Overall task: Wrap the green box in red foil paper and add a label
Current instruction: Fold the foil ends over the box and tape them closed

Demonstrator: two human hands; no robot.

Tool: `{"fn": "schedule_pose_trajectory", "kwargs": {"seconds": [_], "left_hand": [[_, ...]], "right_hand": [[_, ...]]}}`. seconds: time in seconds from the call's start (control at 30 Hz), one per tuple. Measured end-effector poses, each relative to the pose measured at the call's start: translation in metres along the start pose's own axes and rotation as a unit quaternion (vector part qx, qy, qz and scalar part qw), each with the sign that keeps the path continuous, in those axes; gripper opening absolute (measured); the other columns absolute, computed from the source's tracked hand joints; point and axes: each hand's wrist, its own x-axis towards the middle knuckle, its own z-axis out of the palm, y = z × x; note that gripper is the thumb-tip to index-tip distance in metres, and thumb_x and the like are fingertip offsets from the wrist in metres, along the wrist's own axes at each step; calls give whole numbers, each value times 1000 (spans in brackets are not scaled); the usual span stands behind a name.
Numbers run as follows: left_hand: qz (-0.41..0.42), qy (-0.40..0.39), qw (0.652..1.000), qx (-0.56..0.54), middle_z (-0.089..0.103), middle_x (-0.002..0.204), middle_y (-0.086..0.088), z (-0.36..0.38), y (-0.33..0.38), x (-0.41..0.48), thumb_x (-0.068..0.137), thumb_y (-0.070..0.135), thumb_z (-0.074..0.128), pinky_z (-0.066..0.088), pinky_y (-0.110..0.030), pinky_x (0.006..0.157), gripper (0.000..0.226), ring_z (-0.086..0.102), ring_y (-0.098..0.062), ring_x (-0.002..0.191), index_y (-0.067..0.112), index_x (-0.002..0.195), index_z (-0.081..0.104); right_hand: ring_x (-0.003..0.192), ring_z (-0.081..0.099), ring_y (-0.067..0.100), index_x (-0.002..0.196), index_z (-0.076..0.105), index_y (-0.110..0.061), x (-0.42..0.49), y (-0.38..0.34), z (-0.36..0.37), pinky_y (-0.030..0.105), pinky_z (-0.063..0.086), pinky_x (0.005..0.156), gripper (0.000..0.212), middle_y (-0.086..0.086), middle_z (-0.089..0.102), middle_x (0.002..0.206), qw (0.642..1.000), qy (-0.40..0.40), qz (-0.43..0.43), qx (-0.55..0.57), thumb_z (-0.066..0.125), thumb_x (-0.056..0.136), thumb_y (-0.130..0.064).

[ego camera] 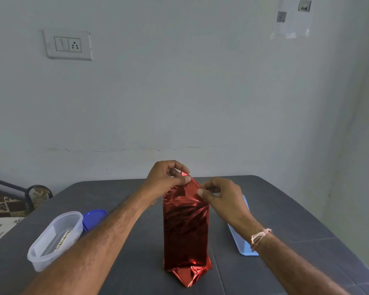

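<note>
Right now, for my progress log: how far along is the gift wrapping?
Done: the red foil covers the box's sides, no green shows, and the end nearest the camera is folded to a point. In hand: the left hand and right hand pinch the foil at the other end, not yet closed. Left: closing that end and adding a label; none shows on the foil.

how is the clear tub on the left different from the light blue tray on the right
The clear tub is see-through with tall walls; the light blue tray is opaque and shallow. The clear tub lies left of the red foil paper and holds a small patterned item; the light blue tray lies right of it, partly behind the right forearm. Both rest on the dark table, untouched.
</note>
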Motion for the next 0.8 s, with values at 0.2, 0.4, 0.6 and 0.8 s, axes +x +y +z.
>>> {"fn": "schedule_pose_trajectory", "kwargs": {"seconds": [0.2,0.4,0.6,0.8], "left_hand": [[-50,-10,996,-74,64,67,-3,8,-11,4,78,11,87,57,-25,79,23,68,-14,73,14,98,77],[-45,7,994,-103,63,69,-3,13,-10,3,78,12,87,57,-20,69,23,66,-12,69,13,98,78],[-45,44,988,-140,73,82,-2,14,-15,-6,83,17,83,61,-25,76,20,73,-13,80,12,101,77],[-86,-20,985,-152,79,104,1,7,-12,-13,79,44,78,57,-22,85,40,75,-14,101,16,107,79]], "right_hand": [[80,69,2,86,80,-19,4,-4,-1,4,46,64,9,-8,76,82,1000,4,10,-26,81,87,-28],[65,69,-2,77,80,-18,13,-8,1,7,45,56,13,-7,76,71,998,-23,57,20,82,86,-26],[72,73,8,77,78,-17,19,-8,6,19,52,65,16,-4,77,74,992,-67,93,45,78,90,-26],[70,68,10,78,76,-12,21,-6,7,25,53,70,20,0,76,74,985,-99,112,87,72,95,-22]]}}
